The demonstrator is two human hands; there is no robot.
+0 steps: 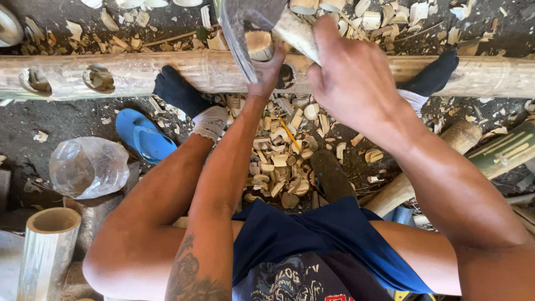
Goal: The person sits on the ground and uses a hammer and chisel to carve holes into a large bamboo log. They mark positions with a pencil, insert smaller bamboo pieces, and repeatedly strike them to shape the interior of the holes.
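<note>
Resting across the ground in front of the seated person, a long bamboo pole (167, 71) runs from the left edge of the view to the right, with two oval holes cut into its left part. A short bamboo piece (259, 44) stands on the pole near its middle, cut end facing up. The left hand (267, 69) steadies this piece from the near side, its grip pressed around the lower part. The right hand (351, 78) is wrapped tight around the pale wooden handle of a hatchet (245, 28); the grey blade lies against the left side of the short piece, edge pointing down toward the pole.

Both feet are braced against the pole: the left foot in a dark sock (178, 92) and the right foot in a matching sock (432, 75). Between the legs lies a heap of pale bamboo chips (278, 161), with a yellow pencil (290, 134) on top. A blue sandal (144, 136) lies just beside the left foot. Further left sit a crumpled clear plastic bottle (89, 167) and an upright bamboo section (47, 251). More chips litter the ground beyond the pole.
</note>
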